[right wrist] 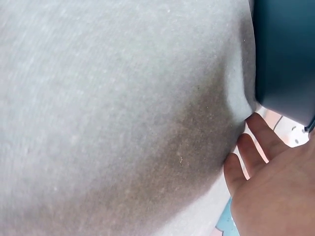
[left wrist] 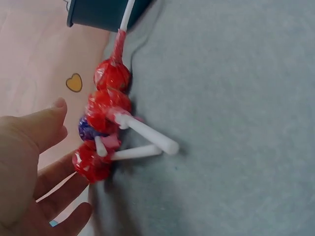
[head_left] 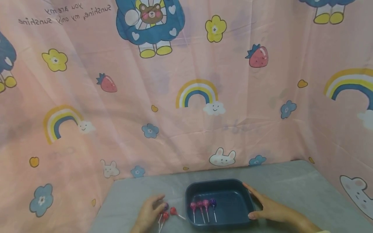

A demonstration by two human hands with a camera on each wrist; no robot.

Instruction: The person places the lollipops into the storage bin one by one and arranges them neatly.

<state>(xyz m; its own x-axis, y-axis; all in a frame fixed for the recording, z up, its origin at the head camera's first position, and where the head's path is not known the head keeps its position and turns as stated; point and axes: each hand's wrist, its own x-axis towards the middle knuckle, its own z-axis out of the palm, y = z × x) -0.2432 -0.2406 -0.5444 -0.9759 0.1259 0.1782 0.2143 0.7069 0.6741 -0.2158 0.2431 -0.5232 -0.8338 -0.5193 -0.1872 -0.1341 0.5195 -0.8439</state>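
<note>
Now, room to move: table (head_left: 297, 184) reaches past the tray (head_left: 233, 207) toward the right of the frame.
Left grip (head_left: 149, 212): relaxed, grasping nothing, beside the loose lollipops (head_left: 173, 211) at lower centre.
Right grip (head_left: 269, 207): released, fingers against the tray's right end.
Backdrop: pink patterned cloth (head_left: 175, 142), meeting the table's back edge.
Hard to see: purple lollipop (left wrist: 86, 129), partly hidden among the red.
</note>
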